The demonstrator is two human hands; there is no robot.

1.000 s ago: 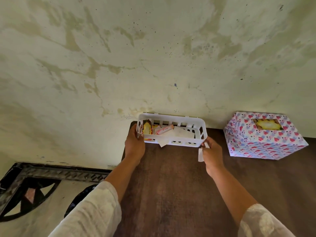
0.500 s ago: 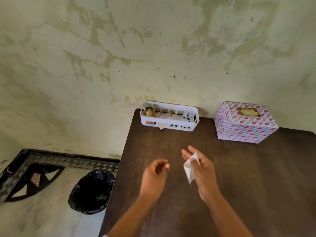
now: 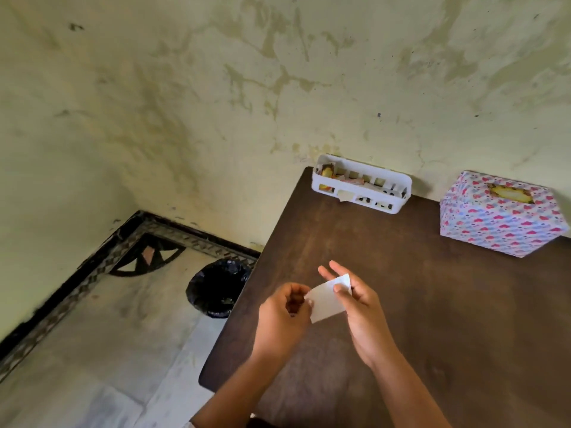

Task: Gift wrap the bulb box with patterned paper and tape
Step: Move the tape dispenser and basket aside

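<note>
The bulb box (image 3: 500, 214), covered in white paper with pink hearts and a yellow label on top, sits at the table's far right by the wall. Above the table's left middle I hold a small white paper piece (image 3: 327, 299) between both hands. My right hand (image 3: 360, 307) pinches its upper right corner with thumb and fingers. My left hand (image 3: 285, 313) grips its left edge with curled fingers. Both hands are well away from the box.
A white slotted plastic basket (image 3: 361, 188) with paper scraps and small packets stands at the far edge of the dark wooden table (image 3: 401, 304) against the stained wall. A bin lined with a black bag (image 3: 217, 287) stands on the tiled floor left of the table.
Both hands left the basket and drew back toward me over the table. The right hand kept the white paper piece; the left hand has now taken hold of its other edge.
</note>
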